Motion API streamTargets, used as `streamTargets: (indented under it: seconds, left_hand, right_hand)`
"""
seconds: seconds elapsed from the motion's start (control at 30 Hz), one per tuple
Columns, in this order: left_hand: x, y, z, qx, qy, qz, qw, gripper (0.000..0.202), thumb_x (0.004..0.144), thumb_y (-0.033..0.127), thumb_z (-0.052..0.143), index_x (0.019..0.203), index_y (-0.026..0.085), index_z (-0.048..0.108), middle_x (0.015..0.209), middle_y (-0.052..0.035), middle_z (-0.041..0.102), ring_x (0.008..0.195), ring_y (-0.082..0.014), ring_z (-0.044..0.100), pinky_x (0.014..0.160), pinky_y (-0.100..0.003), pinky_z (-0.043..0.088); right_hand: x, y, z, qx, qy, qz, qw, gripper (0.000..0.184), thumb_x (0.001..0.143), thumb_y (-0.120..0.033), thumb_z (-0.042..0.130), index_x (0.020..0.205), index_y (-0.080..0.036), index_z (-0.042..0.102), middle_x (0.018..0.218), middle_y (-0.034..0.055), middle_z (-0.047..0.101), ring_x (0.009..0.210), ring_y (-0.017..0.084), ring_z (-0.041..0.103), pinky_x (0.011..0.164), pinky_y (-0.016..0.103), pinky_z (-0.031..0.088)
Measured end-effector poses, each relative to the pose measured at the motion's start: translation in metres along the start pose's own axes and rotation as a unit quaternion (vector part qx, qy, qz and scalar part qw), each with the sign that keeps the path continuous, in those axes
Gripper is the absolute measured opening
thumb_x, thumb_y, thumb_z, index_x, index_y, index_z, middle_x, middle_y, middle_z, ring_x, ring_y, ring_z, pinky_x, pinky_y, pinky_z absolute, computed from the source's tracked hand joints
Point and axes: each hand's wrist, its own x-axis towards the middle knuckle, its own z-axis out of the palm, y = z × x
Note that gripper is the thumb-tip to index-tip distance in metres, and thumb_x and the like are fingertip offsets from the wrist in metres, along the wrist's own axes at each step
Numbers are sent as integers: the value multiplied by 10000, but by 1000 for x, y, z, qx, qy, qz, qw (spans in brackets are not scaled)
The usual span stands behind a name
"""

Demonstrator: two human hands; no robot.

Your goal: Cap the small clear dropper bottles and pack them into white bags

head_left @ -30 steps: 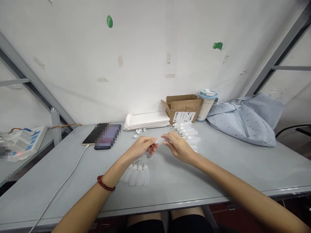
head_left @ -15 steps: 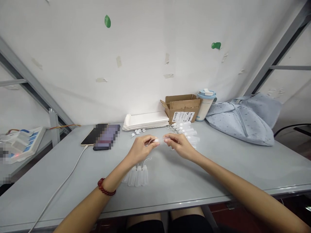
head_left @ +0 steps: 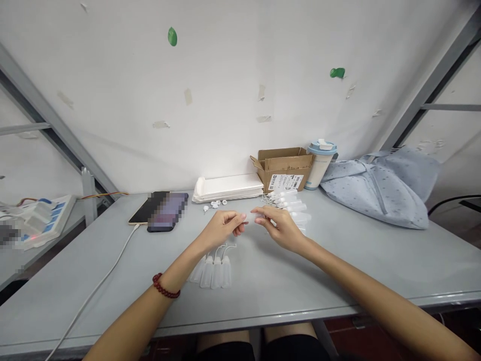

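My left hand (head_left: 227, 224) is closed in a pinch over the table, around what looks like the white cap end of a small translucent squeeze bottle (head_left: 254, 216). Facing it, my right hand (head_left: 278, 225) holds the bottle's body between thumb and fingers; most of it is hidden. Below my left hand several translucent bottles (head_left: 216, 273) with thin bent spouts lie side by side. Behind my right hand is another row of such bottles (head_left: 295, 206), partly covered by the hand. A few small white caps (head_left: 215, 204) lie loose beyond my left hand.
White flat packs (head_left: 229, 186) are stacked by the wall, beside an open cardboard box (head_left: 283, 168) and a blue-lidded cup (head_left: 319, 165). A pale blue cloth bag (head_left: 376, 188) lies at the right. Two phones (head_left: 160, 210) and a white cable (head_left: 97, 291) are at the left, near a power strip (head_left: 54, 220).
My left hand's fingers have curled further around the cap end, with more fingertips showing beneath the thumb. My right index finger has straightened. The view has shifted slightly.
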Motion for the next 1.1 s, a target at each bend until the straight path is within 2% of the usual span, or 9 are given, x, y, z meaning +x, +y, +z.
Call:
streamTargets:
  seconds: [0.17,0.33,0.5,0.6,0.7,0.77,0.83,0.93,1.1]
  left_hand:
    - [-2,1,0,0,-20,7,1000,378,814,464,526,609,150,570,591,-2,569,571,-114,533,600,-231,434]
    - [-4,1,4,42,4,28,999,358,823,447,505,627,158,583,612,-8,587,610,-128,548,608,-234,434]
    - [1,-3,4,47,37,16,998,328,795,458,529,685,159,608,643,-9,614,615,-131,551,619,-241,439]
    - [6,-8,-4,65,92,-4,994,312,781,448,527,723,155,621,681,-24,638,607,-137,560,620,-256,444]
    - [11,-16,-15,109,145,-12,983,293,765,421,524,734,149,629,687,-42,650,634,-163,586,627,-271,446]
    - [13,-21,-22,151,176,-3,973,259,755,381,525,750,148,639,691,-47,663,670,-179,604,658,-281,447]
    - [15,-25,-29,189,197,6,962,238,749,350,519,755,150,647,700,-51,676,700,-192,615,679,-286,446]
    - [15,-31,-39,235,217,3,947,238,751,334,499,756,156,657,730,-60,695,730,-205,626,676,-281,443]
    - [16,-40,-59,363,229,-36,903,268,776,301,445,772,160,674,790,-91,711,775,-234,632,685,-285,423]
  right_hand:
    - [0,2,-1,-4,-17,-9,1000,287,914,-347,413,1005,-188,633,714,56,601,657,176,539,634,302,408]
    - [1,1,-6,13,-34,36,999,260,887,-330,450,924,-182,661,756,49,647,624,153,538,625,287,407]
    - [7,3,-12,32,-54,73,995,252,871,-316,460,913,-167,659,669,23,620,580,141,520,584,268,405]
    - [13,16,-26,-28,-6,71,997,276,866,-319,455,962,-154,654,714,50,642,613,164,548,619,293,424]
    - [18,40,-50,-135,46,55,988,274,860,-283,449,999,-168,656,912,102,677,809,226,603,734,342,436]
    - [19,58,-66,-189,67,75,977,281,852,-259,445,1004,-159,659,982,127,674,854,249,603,750,363,435]
    - [19,73,-79,-201,62,102,972,281,839,-248,458,1008,-147,659,961,124,680,791,231,603,729,352,438]
    - [16,85,-89,-210,35,146,966,263,818,-266,497,974,-143,670,792,86,679,683,202,576,682,329,434]
    - [14,92,-92,-228,-10,170,959,222,812,-269,515,923,-133,652,764,75,665,709,192,582,669,296,417]
